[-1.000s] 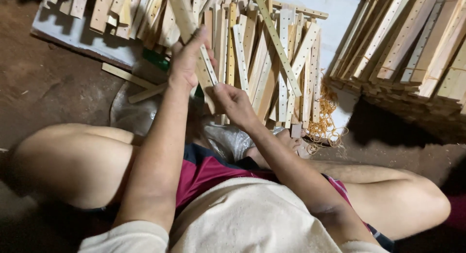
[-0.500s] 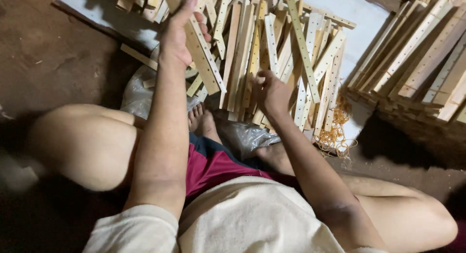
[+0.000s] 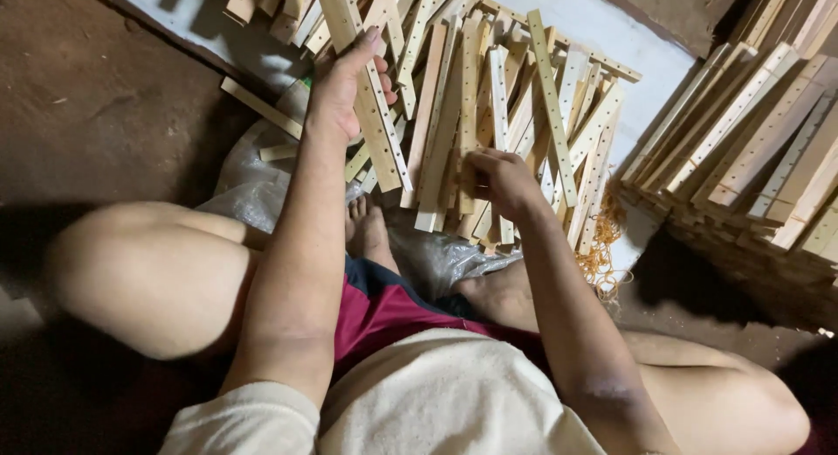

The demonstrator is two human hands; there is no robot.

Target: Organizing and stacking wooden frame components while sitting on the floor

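down on the dirt floor [image 3: 96, 114], between two bare bent knees, seated with feet tucked close and a crumpled clear plastic bag [image 3: 253, 189] underfoot. left hand [image 3: 345, 93] raised and wrapped around a long drilled wooden slat [image 3: 367, 106], thumb on one edge and fingers curled over the far side, the slat tilted and standing above the heap. right hand [image 3: 502, 180] lower and to the right, closed on the near end of another pale slat [image 3: 469, 149] that rests among the rest. both slats part of a loose pile of wooden slats [image 3: 524, 114], each with a row of small holes, fanned out and overlapping on a grey-white sheet [image 3: 602, 27]. off to the right, well apart from the hands, a neater stack of slats [image 3: 751, 149] lying side by side. just beside the pile's lower right edge, a tangle of yellowish rubber bands [image 3: 602, 258]. red shorts and a cream shirt at the bottom of the view.
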